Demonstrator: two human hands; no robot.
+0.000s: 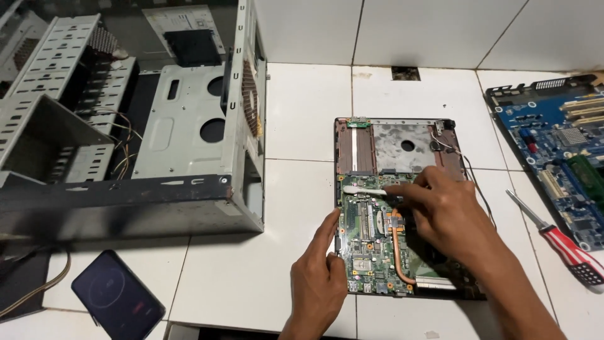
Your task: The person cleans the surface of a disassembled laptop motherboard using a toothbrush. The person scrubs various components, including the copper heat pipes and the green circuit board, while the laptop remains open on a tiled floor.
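Holding a white brush (365, 189) by its handle, our right hand (450, 211) is closed around it with fingers pinched, the bristle end lying flat near the top edge of the green board (371, 242). Our left hand (319, 280) is half open and holds nothing; its forefinger stretches up along the left edge of the board and presses there, steadying it.

We judge the step in hand to be cleaning the board, with the brush working its upper rim. A further stroke would call for light pressure and short sweeps, since the board is crowded with small chips, sockets and solder points that could snag bristles.

The board sits inside an opened laptop shell (402, 146), a dark flat tray whose upper part shows dull grey metal with a round hole and brownish side panels. A copper pipe (397, 252) curves down the board, smooth and bright against the matt green. A thin cable (475, 182) trails from the right rim of the shell.

Right of the shell lies a screwdriver (563, 242) with a red and white ribbed grip, and beyond it a blue board (560, 157) with yellow slots. Left of the shell stands an empty grey case (157, 126), sheet steel with punched holes and loose wires. Below the case, a dark phone (117, 296) lies face up. All rest on a white tiled floor (302, 126), glossy with dark grout lines.
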